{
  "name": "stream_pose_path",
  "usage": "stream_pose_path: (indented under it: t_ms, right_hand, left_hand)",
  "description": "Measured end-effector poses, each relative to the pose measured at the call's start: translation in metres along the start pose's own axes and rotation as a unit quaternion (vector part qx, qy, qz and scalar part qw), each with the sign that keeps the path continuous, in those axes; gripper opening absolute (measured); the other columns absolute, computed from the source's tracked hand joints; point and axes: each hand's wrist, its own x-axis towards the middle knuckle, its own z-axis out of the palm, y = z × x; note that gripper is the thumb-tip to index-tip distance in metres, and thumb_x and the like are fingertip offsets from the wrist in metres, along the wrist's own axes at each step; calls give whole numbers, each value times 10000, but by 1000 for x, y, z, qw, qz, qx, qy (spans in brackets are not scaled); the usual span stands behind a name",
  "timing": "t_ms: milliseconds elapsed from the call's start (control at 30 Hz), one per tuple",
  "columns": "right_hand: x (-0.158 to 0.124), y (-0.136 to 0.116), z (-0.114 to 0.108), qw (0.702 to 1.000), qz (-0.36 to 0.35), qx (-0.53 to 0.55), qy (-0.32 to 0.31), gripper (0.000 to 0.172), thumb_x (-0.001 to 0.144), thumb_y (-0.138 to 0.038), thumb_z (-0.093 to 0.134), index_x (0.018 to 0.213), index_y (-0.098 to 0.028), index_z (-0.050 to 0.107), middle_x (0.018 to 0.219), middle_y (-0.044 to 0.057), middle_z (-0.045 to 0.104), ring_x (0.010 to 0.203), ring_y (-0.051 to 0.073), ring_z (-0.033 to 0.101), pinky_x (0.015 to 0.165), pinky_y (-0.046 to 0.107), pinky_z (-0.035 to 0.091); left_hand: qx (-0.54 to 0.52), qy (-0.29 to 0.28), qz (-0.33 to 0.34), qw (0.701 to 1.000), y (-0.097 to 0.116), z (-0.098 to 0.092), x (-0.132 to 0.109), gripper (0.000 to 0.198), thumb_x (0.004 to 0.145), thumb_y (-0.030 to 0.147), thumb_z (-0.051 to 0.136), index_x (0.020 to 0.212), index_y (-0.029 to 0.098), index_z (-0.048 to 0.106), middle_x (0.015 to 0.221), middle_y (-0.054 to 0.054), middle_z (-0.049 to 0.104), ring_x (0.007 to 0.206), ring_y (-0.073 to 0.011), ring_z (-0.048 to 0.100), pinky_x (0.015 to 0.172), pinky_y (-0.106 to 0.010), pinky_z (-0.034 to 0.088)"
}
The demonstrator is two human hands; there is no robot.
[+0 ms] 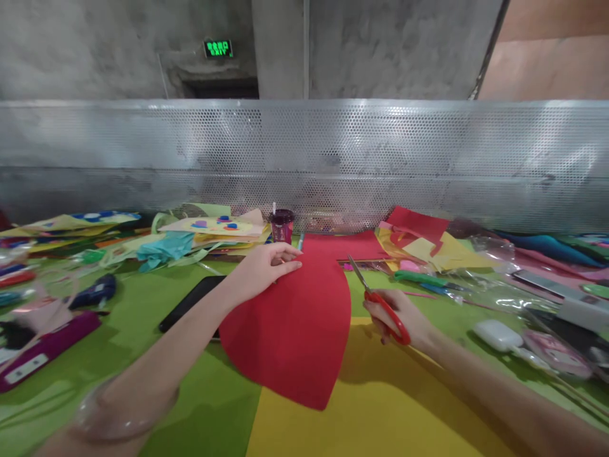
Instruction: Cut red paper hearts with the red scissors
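In the head view, a large red paper heart (295, 336) is held up in front of me with its point toward me. My left hand (273, 266) is closed on its upper left edge. Red-handled scissors (389, 314) sit in my right hand (397, 311), a little to the right of the heart. Their blades point up and away, apart from the paper. A yellow sheet (375, 406) lies below the heart. Under my left forearm a black phone (193, 301) is partly hidden.
A dark lidded cup (282, 225) stands behind the heart. Coloured paper pieces (428, 238) and a green cutter (419, 278) lie at right, near a white earphone case (497, 335). At left is a purple object (50, 349). A perforated metal panel (333, 146) borders the table's back.
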Motion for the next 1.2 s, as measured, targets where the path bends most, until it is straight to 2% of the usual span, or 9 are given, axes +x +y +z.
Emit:
stream_pose_path:
  t_ms: [133,233,633,1033,1200]
  right_hand:
    - [2,2,2,1000,15,-1,-10,272,742,-378,520,608,-190,376,448,-75,378,370,73,438,387,209,426]
    - [1,3,4,1000,12,-5,-11,272,746,-380,511,602,-189,381,441,-71,389,370,83,453,378,208,405]
    - [0,3,5,1000,6,-6,-21,207,745,-330,491,617,-189,409,396,-66,430,368,101,478,377,200,341]
    - [-1,2,4,1000,3,-3,-27,221,763,-325,484,617,-192,386,411,-64,429,380,108,501,381,205,354]
    - [0,2,5,1000,3,-4,2,243,768,-333,477,606,-196,358,427,-74,382,366,93,472,381,207,368]
  left_hand:
    - [-10,37,-7,999,3,1,0,334,737,432,567,957,183,596,866,-35,653,780,-171,599,713,-306,460]
    - [-21,45,-10,999,2,3,1,343,740,432,565,975,184,588,887,-42,652,760,-168,598,668,-302,468]
    - [4,14,-28,1000,17,5,-6,328,747,418,559,974,183,590,842,-34,651,765,-182,597,670,-298,457]
    - [3,28,5,1000,7,5,-3,298,749,419,559,950,202,588,895,-25,658,780,-171,600,725,-312,456]
    - [-21,40,0,999,8,6,-2,303,743,416,570,948,193,583,904,-32,654,813,-175,601,737,-312,458]
